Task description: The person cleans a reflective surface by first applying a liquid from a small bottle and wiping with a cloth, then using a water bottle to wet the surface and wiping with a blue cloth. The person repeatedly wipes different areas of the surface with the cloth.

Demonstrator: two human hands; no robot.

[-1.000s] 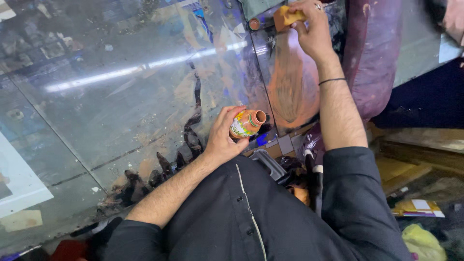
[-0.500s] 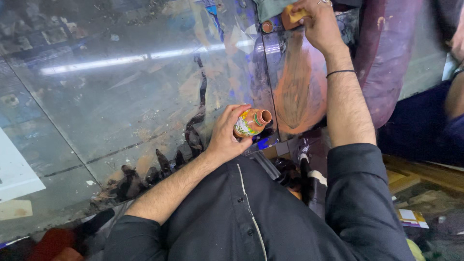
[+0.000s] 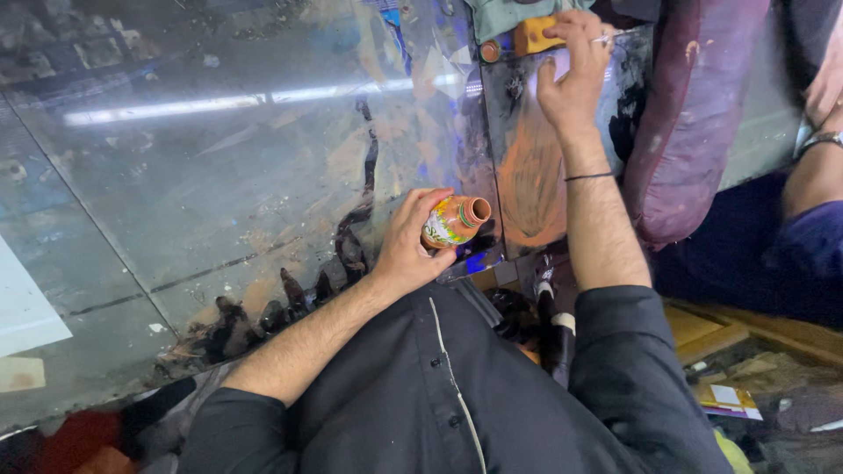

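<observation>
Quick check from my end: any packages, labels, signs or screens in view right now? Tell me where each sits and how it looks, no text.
Small flat packet or card: lower right, by the wooden boards; rectangular, yellow and red with a white patch.
White sheet: left edge, on the glass surface; flat, plain white, cut off by the frame.
Tan tag or tape piece: lower left; small, rectangular.
No screens or signs.

We count one painted clay pot, one orange sponge block, one glass sheet smeared with paint, one maroon cushion, one black wrist band, one second person's arm.
</observation>
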